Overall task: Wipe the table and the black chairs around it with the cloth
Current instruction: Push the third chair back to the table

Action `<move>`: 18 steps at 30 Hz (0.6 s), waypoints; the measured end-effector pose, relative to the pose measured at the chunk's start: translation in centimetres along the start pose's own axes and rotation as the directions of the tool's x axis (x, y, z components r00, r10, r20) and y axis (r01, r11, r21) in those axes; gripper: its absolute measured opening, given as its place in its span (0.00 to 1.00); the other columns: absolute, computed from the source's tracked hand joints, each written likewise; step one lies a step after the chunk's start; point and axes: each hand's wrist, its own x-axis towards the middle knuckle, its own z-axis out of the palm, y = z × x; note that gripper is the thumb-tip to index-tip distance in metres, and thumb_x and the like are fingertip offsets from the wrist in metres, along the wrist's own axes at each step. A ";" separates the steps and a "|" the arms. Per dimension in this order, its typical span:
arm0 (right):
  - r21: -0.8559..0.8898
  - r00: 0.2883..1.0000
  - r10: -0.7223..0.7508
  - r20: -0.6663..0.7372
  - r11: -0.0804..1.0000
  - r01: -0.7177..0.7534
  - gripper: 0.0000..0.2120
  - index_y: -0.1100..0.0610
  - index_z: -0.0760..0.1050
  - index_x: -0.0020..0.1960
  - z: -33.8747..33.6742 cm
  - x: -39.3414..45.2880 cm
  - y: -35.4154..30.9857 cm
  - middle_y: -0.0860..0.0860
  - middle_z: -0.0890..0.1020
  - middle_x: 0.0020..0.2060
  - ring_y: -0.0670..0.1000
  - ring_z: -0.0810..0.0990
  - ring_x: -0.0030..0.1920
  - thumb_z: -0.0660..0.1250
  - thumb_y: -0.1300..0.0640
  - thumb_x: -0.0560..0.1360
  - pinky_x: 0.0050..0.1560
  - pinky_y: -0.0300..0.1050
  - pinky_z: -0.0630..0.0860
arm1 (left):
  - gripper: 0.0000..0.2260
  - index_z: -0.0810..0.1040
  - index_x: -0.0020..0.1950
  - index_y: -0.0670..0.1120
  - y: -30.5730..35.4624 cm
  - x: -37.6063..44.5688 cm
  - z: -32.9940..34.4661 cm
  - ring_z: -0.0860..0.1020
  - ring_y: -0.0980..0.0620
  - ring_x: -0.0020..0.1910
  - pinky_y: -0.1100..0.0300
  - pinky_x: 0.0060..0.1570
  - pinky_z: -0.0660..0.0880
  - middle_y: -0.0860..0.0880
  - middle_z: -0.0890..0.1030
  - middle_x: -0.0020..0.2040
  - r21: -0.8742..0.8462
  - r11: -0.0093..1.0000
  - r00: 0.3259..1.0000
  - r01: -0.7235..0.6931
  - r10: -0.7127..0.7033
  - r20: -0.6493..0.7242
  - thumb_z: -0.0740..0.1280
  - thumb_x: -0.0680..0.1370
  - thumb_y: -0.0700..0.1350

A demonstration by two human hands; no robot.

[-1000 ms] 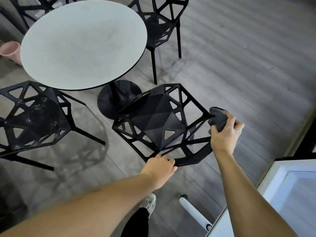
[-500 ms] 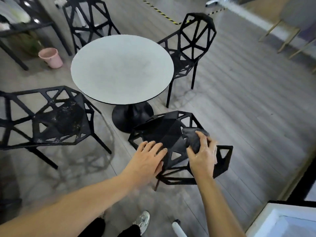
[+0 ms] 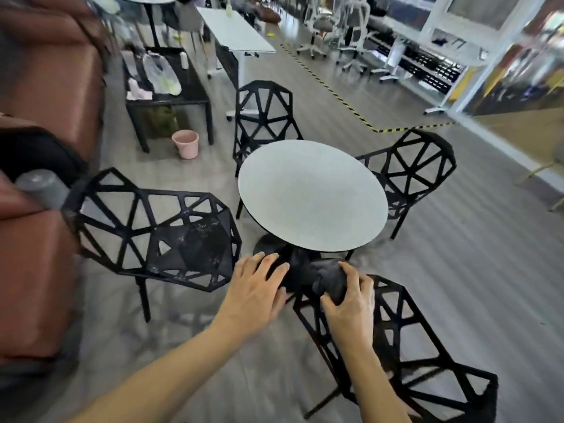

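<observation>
My right hand (image 3: 348, 303) has its grip curled round the bunched dark grey cloth (image 3: 328, 280), pressing it onto the seat of the near black lattice-frame plastic chair (image 3: 427, 355); my left hand (image 3: 254, 288) lies flat-fingered, holding nothing, on the seat's front edge beside it. To wipe well, I judge the flat hand should steady the chair while the cloth works along each strut and into the seat folds. The round pale grey table (image 3: 311, 193) stands just beyond, ringed by three more black chairs.
</observation>
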 end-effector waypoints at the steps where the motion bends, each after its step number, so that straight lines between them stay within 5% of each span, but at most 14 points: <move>1: 0.012 1.000 -0.020 0.005 1.000 0.020 0.35 0.44 0.66 0.72 1.2 0.1 -1.6 0.49 0.67 0.63 0.53 0.70 0.64 0.77 0.57 0.69 0.67 0.61 0.72 | 0.20 0.74 0.70 0.50 -1.8 -0.4 -0.7 0.70 0.44 0.69 0.45 0.70 0.64 0.48 0.74 0.68 0.005 1.000 1.000 0.026 -0.026 -0.008 0.55 0.80 0.53; 18: 0.147 0.941 -0.255 0.221 0.963 0.226 0.33 0.45 0.68 0.70 21.9 2.7 -23.3 0.50 0.69 0.61 0.55 0.72 0.62 0.74 0.58 0.68 0.66 0.59 0.72 | 0.19 0.75 0.67 0.53 -28.7 -6.6 -7.4 0.71 0.44 0.66 0.44 0.64 0.70 0.47 0.75 0.66 0.073 0.867 0.870 0.493 -0.490 -0.060 0.62 0.77 0.53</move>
